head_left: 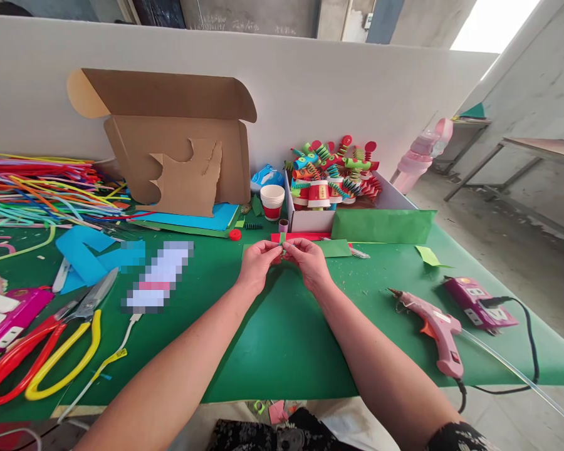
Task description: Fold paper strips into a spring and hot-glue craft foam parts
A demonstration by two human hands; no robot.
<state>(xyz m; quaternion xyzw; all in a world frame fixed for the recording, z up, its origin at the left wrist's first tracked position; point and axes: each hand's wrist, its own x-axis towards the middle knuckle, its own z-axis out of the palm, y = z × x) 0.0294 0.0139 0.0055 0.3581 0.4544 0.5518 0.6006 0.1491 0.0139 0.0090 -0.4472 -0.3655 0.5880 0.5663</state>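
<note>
My left hand [257, 263] and my right hand [309, 260] meet above the middle of the green table. Between their pinched fingertips is a small green paper strip [282, 238], held upright and partly hidden by the fingers. Just beyond the hands lie a red paper strip [305, 237] and a green paper piece [337, 248]. A small paper roll [283, 225] stands behind the fingertips, near a stack of paper cups [272, 202] and a red bottle cap [235, 235].
At the back, a box [310, 221] holds several paper-cup figures. A pink glue gun [432, 326] and purple power strip [479, 307] lie right. Large scissors [51, 344], blue paper [87, 254] and pipe cleaners [42, 194] lie left. An open cardboard box [173, 144] stands behind.
</note>
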